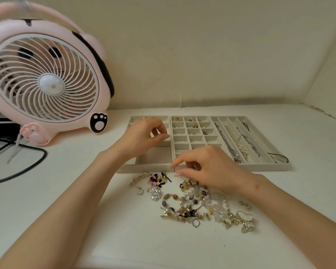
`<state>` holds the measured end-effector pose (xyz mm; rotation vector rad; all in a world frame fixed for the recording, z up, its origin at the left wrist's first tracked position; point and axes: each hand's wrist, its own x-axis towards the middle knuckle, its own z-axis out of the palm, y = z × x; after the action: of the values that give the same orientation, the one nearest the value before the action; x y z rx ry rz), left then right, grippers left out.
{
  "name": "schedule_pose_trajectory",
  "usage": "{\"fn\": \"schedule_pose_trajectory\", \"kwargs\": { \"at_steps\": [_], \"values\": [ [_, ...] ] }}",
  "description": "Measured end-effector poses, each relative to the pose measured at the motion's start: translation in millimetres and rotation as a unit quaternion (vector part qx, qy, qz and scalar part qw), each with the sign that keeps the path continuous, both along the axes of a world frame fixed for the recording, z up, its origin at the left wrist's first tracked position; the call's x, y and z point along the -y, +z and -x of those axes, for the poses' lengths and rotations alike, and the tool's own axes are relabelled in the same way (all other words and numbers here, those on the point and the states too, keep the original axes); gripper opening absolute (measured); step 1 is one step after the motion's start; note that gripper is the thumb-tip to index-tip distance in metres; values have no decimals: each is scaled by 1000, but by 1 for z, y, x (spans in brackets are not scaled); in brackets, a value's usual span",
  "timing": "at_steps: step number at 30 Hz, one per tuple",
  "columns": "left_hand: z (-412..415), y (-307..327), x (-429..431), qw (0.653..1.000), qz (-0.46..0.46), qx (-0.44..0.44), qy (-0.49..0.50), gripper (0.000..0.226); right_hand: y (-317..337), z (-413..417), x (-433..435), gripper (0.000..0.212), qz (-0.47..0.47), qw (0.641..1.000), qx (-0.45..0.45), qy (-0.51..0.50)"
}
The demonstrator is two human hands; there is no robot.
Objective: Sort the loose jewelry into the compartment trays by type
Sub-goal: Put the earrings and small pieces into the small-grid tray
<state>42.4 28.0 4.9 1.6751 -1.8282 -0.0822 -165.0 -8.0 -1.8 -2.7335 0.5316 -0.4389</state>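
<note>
Got loose jewelry heaped on bench, 6 o'clock of the trays. Can't tell any pinch in left hand, curled over them, or right hand, bent-fingered at pile's 12 o'clock. Tease one piece free slowly.

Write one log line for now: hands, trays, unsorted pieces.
left hand: above left tray, grasp unclear | right hand: at compartment grid front, grasp unclear | necklaces: in long slots | loose pile: on table
</note>
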Motion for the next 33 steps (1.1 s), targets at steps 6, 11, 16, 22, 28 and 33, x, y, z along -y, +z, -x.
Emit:
{"fn": "schedule_pose_trajectory", "kwargs": {
  "at_steps": [6,11,16,22,28,33],
  "values": [
    [-1,0,0,1000,4,-10,6,11,6,-23,-10,30,105,988,-107,32],
    [-2,0,1,1000,4,-10,5,10,11,-20,-7,17,116,986,-114,25],
    [-1,-1,1,1000,6,-15,6,10,5,-10,-1,13,63,993,-99,-2],
    [0,1,0,1000,9,-11,8,10,14,6,6,8,-44,999,-8,6],
    [6,4,-3,1000,21,-8,-5,12,15,13,16,13,-124,990,62,-23],
    [3,4,-3,1000,21,-12,4,12,19,12,31,15,-126,983,106,-76]
  ]
}}
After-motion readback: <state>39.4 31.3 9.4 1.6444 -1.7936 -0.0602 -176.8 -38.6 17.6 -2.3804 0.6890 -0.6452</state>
